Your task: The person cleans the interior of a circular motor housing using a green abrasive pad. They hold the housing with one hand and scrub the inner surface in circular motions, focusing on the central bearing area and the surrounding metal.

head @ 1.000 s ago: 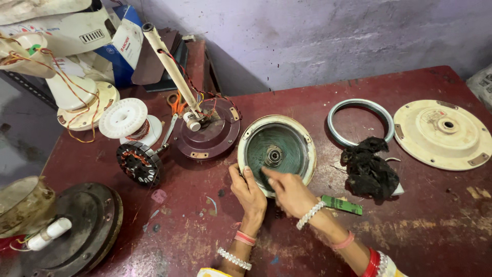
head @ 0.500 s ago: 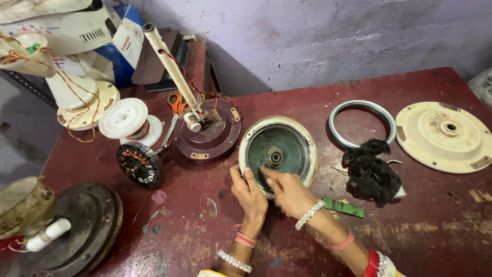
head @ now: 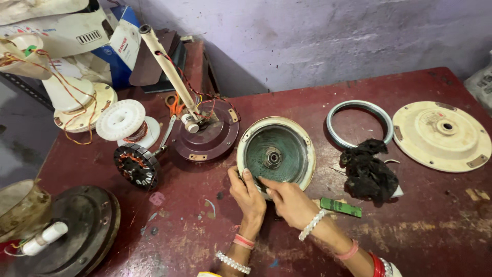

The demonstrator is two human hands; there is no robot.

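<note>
Both hands press the near rim of the round fan cover [head: 275, 154]: left hand [head: 247, 194] flat against its edge, right hand [head: 287, 201] fingers inside the bowl. It sits mid-table, bare red tabletop [head: 430, 225] right, black rag [head: 369, 172] just beside

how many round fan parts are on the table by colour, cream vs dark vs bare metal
cream round covers: 2, the dish-shaped cover under the left hand and right hand, and the flat cover at far right
dark round housings: 2, the maroon housing and the black housing
bare metal rings: 1, the ring
total: 5
</note>
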